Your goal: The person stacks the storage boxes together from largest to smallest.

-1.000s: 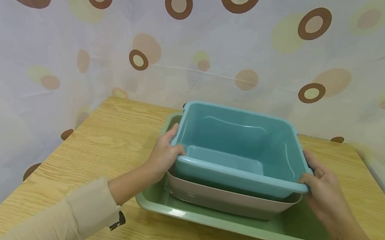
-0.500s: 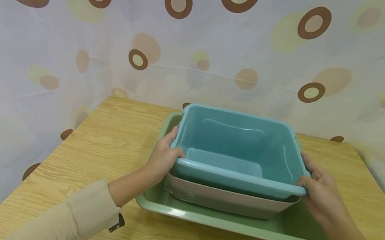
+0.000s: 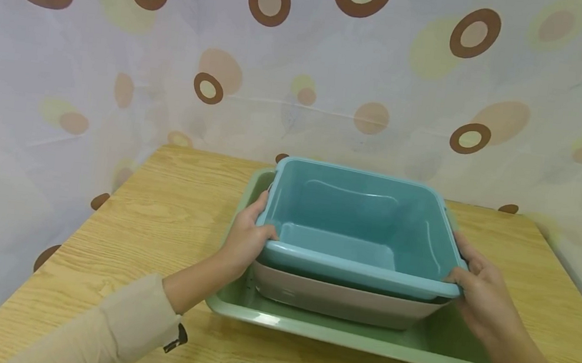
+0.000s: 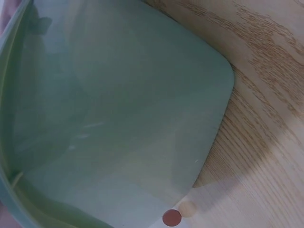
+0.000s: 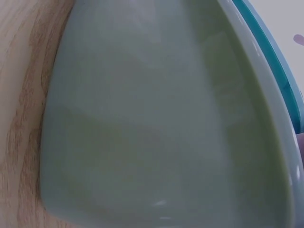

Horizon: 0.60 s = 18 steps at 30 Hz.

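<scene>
A blue plastic basin (image 3: 346,211) sits tilted toward me inside a pinkish-grey basin (image 3: 332,297), which in turn stands in a larger green basin (image 3: 353,345). My left hand (image 3: 244,242) grips the blue basin's left near corner, thumb over the rim. At the right near corner, my right hand (image 3: 483,296) holds the same rim, its thumb on top as well. Most of the grey basin is hidden under the blue one. The wrist views are mostly filled by the green basin's outer wall (image 4: 118,104), also seen as a pale green side (image 5: 142,118) from the right wrist.
The basins stand on a wood-grain table (image 3: 160,209), toward its right half. A pale curtain-like sheet (image 3: 294,51) with brown and yellow circles hangs behind and to the left.
The blue basin has sunk slightly and shifted a little left, lower into the grey basin. Both hands have kept hold of its rim and moved with it.
</scene>
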Available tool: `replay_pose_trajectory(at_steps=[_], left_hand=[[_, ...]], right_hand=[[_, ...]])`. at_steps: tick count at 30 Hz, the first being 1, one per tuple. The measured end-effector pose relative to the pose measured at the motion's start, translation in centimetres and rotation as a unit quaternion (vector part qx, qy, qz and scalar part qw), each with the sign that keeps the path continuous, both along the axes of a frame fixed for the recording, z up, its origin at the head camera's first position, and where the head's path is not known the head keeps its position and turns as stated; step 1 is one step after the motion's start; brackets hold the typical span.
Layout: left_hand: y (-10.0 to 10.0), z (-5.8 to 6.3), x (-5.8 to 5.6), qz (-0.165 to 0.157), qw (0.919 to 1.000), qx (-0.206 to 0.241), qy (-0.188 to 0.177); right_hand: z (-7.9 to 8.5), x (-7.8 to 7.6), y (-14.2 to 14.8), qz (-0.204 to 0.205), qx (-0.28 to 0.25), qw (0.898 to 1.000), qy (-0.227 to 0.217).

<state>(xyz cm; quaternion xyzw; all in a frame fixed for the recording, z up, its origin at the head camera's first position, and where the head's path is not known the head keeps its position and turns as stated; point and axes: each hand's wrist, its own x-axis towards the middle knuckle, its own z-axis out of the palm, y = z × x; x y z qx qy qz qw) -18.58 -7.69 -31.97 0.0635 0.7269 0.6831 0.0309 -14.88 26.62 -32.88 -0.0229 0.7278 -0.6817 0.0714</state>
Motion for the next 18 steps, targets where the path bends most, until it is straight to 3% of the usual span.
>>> replay_pose_trajectory(at_steps=[11,18], left_hand=[[-0.15,-0.38,0.24,-0.007,0.9999,-0.006,0.009],[-0.46,-0.42,0.23,-0.013,0.9994,-0.03,0.014]], right_hand=[[0.0,0.04,0.0,0.002,0.009,1.0,0.012],[-0.23,0.26,0.05,0.007,-0.014,1.0,0.013]])
